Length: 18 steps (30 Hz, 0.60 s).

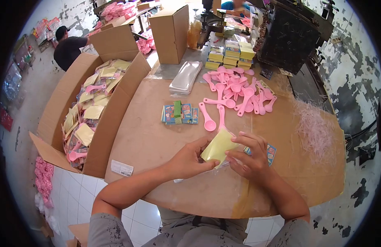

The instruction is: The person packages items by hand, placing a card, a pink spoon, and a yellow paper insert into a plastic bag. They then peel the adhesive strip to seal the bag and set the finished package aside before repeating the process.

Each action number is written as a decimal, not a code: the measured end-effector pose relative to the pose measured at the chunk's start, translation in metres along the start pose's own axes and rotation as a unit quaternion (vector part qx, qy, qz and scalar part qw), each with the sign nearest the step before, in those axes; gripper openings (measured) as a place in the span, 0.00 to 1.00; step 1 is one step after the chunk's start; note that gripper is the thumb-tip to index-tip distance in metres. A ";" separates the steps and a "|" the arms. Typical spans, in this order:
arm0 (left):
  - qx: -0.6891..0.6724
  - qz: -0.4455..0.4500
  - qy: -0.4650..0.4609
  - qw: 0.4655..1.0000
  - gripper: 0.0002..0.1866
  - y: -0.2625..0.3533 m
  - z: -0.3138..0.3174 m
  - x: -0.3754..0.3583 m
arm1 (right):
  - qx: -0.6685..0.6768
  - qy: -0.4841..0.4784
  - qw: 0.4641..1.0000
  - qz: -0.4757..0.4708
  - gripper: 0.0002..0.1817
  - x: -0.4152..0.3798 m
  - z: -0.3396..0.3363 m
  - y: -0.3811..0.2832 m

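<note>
A pale yellow card [218,149] is in front of me, tilted, held at its left edge by my left hand [193,158] with the thumb in front. My right hand [252,156] has its fingers curled against the card's right edge. Behind the card's top edge shows the handle of a pink measuring spoon [221,117]; its lower end is hidden. Partly covered by my right hand, a blue printed card [271,153] lies on the table. Clear plastic shows under my hands. Another pink spoon [208,119] lies just beyond.
Further back are a pink spoon pile [235,88], a banded card stack [178,114], clear plastic bags [185,77] and stacked yellow cards [231,53]. Left stands an open carton [116,111] of filled packets. Shredded plastic [318,131] lies right. A person [69,49] is at far left.
</note>
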<state>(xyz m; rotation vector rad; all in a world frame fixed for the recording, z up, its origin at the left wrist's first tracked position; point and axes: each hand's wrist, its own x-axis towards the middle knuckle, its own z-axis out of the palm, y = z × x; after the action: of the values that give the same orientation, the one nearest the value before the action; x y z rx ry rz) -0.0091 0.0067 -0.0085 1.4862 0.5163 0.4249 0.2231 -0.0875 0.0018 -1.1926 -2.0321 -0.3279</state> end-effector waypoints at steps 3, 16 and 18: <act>-0.017 -0.004 -0.006 1.000 0.30 0.006 0.001 0.000 | -0.019 0.001 1.000 -0.019 0.17 -0.002 -0.001 -0.001; 0.008 -0.005 -0.022 1.000 0.30 0.001 -0.001 0.001 | -0.129 -0.048 0.986 -0.096 0.11 -0.010 0.005 0.000; 0.016 -0.012 -0.023 1.000 0.29 0.005 0.000 0.000 | -0.113 -0.044 0.989 -0.080 0.12 -0.009 0.007 -0.003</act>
<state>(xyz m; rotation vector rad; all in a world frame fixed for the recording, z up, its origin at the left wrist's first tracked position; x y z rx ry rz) -0.0094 0.0070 -0.0034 1.5163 0.5054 0.3637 0.2199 -0.0916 -0.0089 -1.1974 -2.2184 -0.6081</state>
